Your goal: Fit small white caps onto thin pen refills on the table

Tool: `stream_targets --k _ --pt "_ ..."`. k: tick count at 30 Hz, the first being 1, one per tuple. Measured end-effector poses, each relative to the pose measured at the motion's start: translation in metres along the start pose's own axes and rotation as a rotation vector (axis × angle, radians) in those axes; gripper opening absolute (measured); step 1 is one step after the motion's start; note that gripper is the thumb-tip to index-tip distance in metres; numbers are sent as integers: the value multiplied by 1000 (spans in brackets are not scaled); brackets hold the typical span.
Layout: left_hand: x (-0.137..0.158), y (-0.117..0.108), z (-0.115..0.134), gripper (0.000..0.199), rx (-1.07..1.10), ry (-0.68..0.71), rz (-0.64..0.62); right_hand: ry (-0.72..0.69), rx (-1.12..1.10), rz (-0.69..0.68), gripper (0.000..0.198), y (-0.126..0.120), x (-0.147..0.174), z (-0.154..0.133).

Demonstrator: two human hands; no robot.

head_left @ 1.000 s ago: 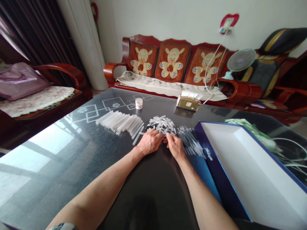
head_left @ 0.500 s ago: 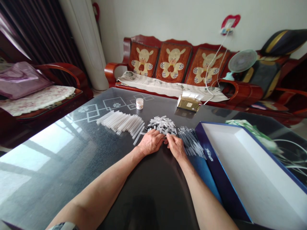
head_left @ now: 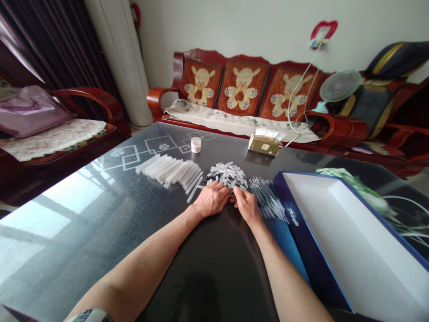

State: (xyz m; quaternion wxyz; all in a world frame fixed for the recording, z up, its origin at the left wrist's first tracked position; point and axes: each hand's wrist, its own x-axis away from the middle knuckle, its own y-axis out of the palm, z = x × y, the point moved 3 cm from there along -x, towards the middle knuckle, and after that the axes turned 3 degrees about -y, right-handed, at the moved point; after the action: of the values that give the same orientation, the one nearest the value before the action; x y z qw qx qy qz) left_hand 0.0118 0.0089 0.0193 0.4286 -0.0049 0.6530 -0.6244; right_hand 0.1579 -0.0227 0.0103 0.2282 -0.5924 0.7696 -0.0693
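My left hand [head_left: 212, 200] is closed just in front of a heap of short white and clear plastic pieces [head_left: 228, 173]. A slim white plastic tube [head_left: 200, 187] pokes out from its left side. Close beside it, my right hand [head_left: 247, 204] has thumb and fingers pinched together, almost meeting the left fingertips; what they pinch is too small and hidden to name. To the left lies a row of whitish translucent tubes [head_left: 170, 171]. Thin clear rods with dark tips [head_left: 268, 197], like pen refills, are spread to the right of my right hand.
A big blue box with a white inside [head_left: 351, 228] takes up the table's right side, with a green-and-white plastic bag [head_left: 358, 188] beyond it. A small white tub [head_left: 196, 144] and a tissue box [head_left: 264, 144] stand farther back on the dark table [head_left: 134, 223].
Both hands stay together in nearly the same place, with only slight finger movement. The view has shifted very slightly; the piles look the same.
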Motion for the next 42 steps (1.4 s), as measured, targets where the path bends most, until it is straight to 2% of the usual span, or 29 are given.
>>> stream_targets --k 4,7,9,11,13,15,17,19,23,25,28,30,33,37,39,42 --pt "-1 -4 2 25 23 12 67 0 -23 -43 44 1 -1 3" --pt "-1 -12 1 24 75 -73 225 77 -124 68 46 0 -2 15" --pt "0 -14 -4 26 157 -255 313 107 -217 168 47 -1 -2 21" --pt "2 -11 -13 34 329 -508 317 91 -257 197 46 -2 -2 21" --pt "4 -3 -23 44 606 -742 279 41 -217 143 43 0 0 15" --pt "5 5 -29 48 919 -879 282 -28 -154 55 39 2 2 7" --pt "4 9 -33 48 1163 -933 336 -86 -112 -4 37 4 3 0" --pt "2 10 -33 48 1303 -947 366 -116 -82 -34 36 5 4 -3" --pt "-2 8 -30 45 1423 -939 357 -127 -51 -61 37 7 3 -3" --pt "-2 6 -31 41 1459 -944 367 -101 -80 4 38 5 2 1" --pt "-1 3 -35 35 1450 -945 380 -63 -89 223 36 -2 -1 10" --pt "-1 1 -37 34 1357 -897 365 -104 -16 311 30 -5 -3 14" --pt "0 -3 -36 35 1076 -759 311 -244 161 230 21 -1 -3 12" --pt "0 -8 -24 25 631 -558 239 -372 377 75 25 8 2 7" --pt "0 -11 -18 22 513 -499 221 -400 463 46 28 11 4 6" --pt "0 -11 -14 22 457 -452 205 -408 503 42 26 12 7 4"
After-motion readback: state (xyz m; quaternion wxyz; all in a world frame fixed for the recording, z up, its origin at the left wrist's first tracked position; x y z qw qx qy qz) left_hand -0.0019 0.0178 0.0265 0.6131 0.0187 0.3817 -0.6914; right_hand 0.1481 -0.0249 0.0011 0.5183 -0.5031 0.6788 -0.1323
